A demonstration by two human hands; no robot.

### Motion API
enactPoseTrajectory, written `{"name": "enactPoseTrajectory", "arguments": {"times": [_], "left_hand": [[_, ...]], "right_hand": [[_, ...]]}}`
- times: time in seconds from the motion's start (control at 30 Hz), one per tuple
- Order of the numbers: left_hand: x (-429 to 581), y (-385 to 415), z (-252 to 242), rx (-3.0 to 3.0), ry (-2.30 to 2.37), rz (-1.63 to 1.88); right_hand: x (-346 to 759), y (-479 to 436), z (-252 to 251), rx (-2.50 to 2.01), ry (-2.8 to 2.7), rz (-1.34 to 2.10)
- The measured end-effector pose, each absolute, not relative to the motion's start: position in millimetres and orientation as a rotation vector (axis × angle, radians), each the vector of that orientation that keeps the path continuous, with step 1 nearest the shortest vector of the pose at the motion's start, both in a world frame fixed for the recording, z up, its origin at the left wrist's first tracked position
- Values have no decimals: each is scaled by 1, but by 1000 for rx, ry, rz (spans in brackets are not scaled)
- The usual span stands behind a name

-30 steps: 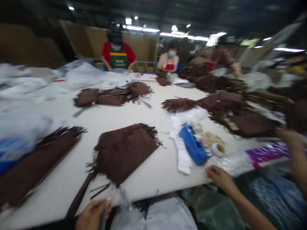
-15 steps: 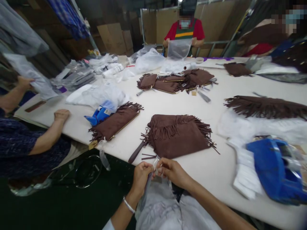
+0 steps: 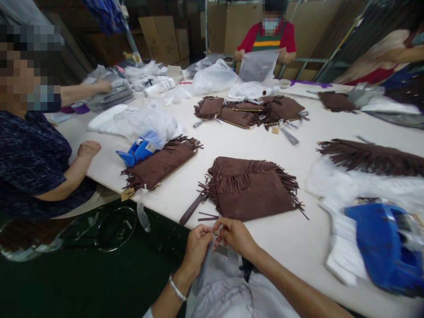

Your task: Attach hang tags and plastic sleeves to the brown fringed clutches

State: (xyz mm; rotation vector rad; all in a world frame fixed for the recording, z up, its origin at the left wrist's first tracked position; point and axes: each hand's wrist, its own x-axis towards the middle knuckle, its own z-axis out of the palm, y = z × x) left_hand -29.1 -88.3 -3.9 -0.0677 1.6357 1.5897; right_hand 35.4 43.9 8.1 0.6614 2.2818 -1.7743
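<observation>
Close to my body, at the table's near edge, my left hand [image 3: 196, 248] and my right hand [image 3: 237, 238] meet with fingertips pinched. Between them is a narrow piece of clear plastic [image 3: 206, 260], perhaps a small bag; its upper end is mostly hidden by my fingers. Just beyond my hands a brown fringed clutch bag [image 3: 255, 194] lies flat on the table, apart from them. Its dark wrist strap [image 3: 192, 208] points toward the near left. A second brown fringed clutch [image 3: 165, 167] with a gold zip lies to the left, a clear-wrapped strap [image 3: 143, 216] hanging over the edge.
More brown clutches [image 3: 247, 112] are piled mid-table. Another fringed clutch [image 3: 374, 154] lies right, on white wrapping near a blue holder [image 3: 380, 247]. A co-worker [image 3: 29, 163] at left reaches toward grey plastic-packed items [image 3: 111, 90]. Opposite, a person in red [image 3: 270, 44] holds a plastic bag.
My view has turned slightly left. The left co-worker has leaned in and stretched an arm toward the grey stack, no longer holding up plastic packaging. My hands stay pinched together with little movement.
</observation>
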Motion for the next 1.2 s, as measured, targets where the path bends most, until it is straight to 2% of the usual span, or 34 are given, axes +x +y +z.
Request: {"name": "enactPoseTrajectory", "arguments": {"times": [0.2, 0.4, 0.57, 0.9, 1.2], "left_hand": [[-29, -91, -6, -102, 1599, 1603], [-26, -88, -9, -93, 1636, 1601], [-25, -84, -12, -123, 1680, 1607], [-29, -86, -13, -93, 1598, 1622], [-30, -82, -16, -139, 1601, 1599]], "right_hand": [[36, 42, 18, 639, 2612, -1298], [30, 46, 25, 668, 2599, -1122], [24, 52, 28, 590, 2588, -1157], [30, 55, 12, 435, 2467, -1567], [28, 59, 10, 432, 2479, -1513]]}}
